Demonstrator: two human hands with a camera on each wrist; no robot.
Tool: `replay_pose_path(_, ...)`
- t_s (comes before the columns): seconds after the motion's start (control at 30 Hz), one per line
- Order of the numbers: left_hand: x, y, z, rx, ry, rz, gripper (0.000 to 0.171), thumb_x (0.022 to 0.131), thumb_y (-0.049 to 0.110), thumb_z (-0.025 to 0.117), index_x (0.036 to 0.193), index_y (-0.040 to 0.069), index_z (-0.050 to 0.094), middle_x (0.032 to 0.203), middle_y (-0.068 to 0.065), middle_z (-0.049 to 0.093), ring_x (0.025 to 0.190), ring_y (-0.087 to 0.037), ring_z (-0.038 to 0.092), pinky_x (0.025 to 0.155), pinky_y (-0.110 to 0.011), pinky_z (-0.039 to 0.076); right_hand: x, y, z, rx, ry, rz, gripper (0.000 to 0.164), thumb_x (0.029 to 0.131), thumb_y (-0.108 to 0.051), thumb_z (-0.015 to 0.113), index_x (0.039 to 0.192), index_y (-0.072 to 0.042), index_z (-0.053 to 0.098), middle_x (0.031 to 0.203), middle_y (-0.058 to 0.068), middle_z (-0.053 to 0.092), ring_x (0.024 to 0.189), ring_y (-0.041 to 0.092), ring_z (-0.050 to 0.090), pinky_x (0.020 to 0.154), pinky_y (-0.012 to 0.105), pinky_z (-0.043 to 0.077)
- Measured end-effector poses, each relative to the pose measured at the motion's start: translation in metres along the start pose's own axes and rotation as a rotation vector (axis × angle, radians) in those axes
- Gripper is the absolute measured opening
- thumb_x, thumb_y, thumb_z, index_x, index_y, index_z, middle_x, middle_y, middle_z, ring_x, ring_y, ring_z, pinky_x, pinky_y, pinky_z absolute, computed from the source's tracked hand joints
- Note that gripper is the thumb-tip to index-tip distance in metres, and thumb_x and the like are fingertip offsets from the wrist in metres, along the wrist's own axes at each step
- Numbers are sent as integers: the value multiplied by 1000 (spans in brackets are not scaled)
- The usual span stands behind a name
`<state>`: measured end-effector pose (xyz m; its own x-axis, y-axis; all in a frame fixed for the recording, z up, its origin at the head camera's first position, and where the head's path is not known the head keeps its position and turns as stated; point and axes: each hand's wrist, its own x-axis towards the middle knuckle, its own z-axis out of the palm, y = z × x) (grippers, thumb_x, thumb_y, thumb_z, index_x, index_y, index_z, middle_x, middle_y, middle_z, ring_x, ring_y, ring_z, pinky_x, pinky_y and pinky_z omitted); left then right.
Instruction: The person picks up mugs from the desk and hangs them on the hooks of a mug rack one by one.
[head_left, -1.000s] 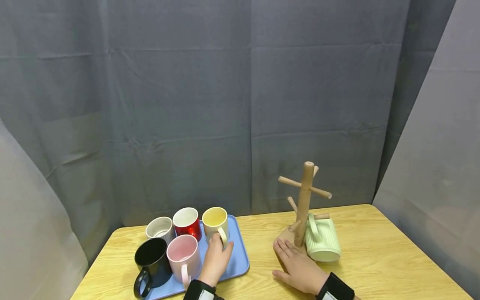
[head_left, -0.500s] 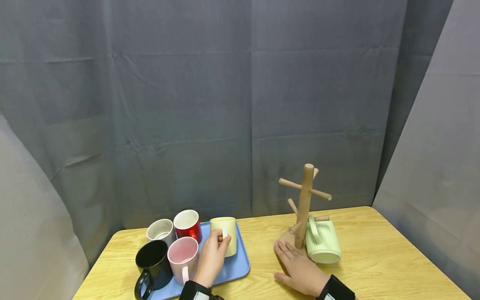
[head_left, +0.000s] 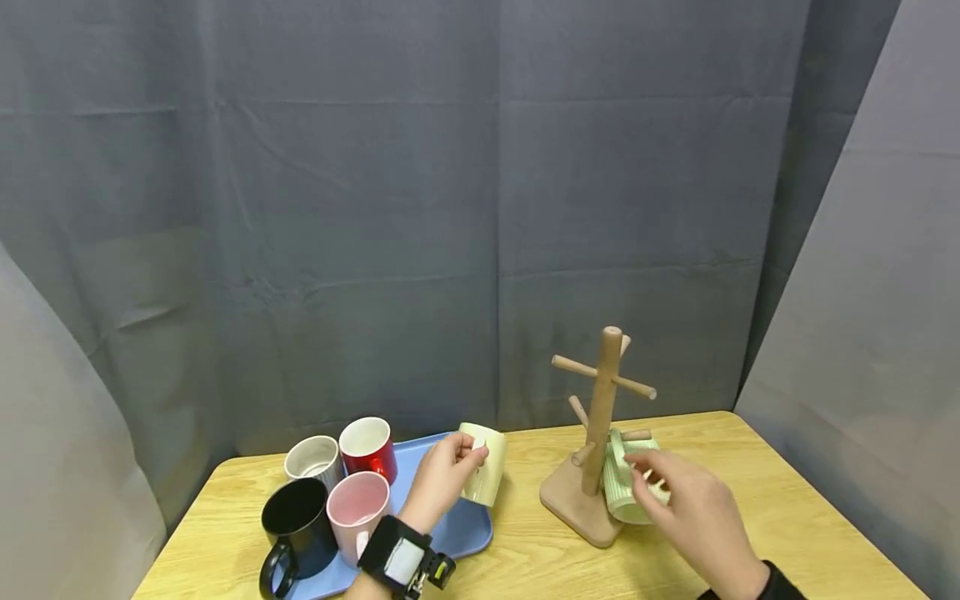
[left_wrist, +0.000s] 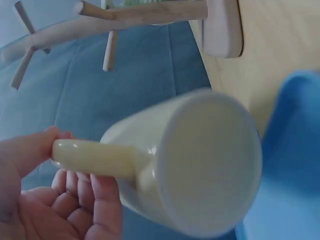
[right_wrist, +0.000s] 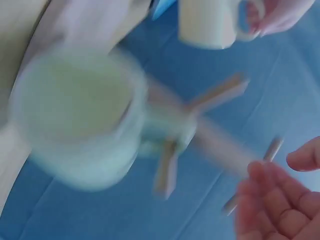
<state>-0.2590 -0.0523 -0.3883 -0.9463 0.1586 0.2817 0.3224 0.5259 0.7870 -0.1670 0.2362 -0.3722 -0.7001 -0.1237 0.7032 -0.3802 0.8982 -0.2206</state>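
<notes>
My left hand pinches the handle of a pale yellow mug, which is tilted above the right edge of the blue tray. In the left wrist view the yellow mug shows its base, and the thumb and fingers meet at its handle. My right hand is in front of a light green ribbed mug and partly hides it; its fingers are loosely bent and hold nothing. That green mug hangs by its handle from a low peg of the wooden mug tree.
On the tray stand a black mug, a pink mug, a red mug and a whitish mug. The mug tree's base rests on the wooden table. A grey curtain hangs behind.
My left hand has lifted the yellow mug from the tray and carried it right, tilting it. My right hand has left the mug tree's base and moved up and right, over the green mug.
</notes>
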Motion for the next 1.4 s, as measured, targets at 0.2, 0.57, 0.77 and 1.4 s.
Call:
replay_pose_path(0.2, 52, 18, 15, 59, -15, 61, 19, 87, 25, 70, 86, 6, 72, 76, -5, 73, 64, -5, 54, 56, -18, 42, 26, 40, 7, 7, -256, 95, 55, 93, -18, 62, 143, -1, 45, 139, 25, 55, 123, 44, 56, 96, 59, 49)
replay_pose_path(0.57, 99, 34, 50, 238, 61, 100, 18, 84, 30, 75, 86, 12, 75, 82, -2, 78, 73, -16, 70, 59, -25, 49, 25, 30, 47, 7, -336, 48, 67, 92, -26, 65, 144, 6, 40, 151, 26, 41, 133, 42, 49, 104, 55, 46)
replay_pose_path(0.77, 96, 39, 62, 325, 82, 165, 19, 85, 32, 73, 91, 14, 76, 88, 0, 78, 77, -17, 72, 63, -27, 54, 21, 25, 54, 28, -322, 51, 70, 91, -25, 66, 147, 4, 37, 153, 25, 37, 135, 43, 47, 106, 55, 44)
replay_pose_path(1.4, 62, 36, 64, 505, -99, 498, 23, 95, 26, 61, 113, 19, 74, 99, 4, 78, 60, 1, 60, 56, -10, 44, 25, 26, 48, 30, -296, 33, 68, 88, -23, 67, 143, 8, 41, 150, 29, 40, 135, 45, 46, 105, 58, 44)
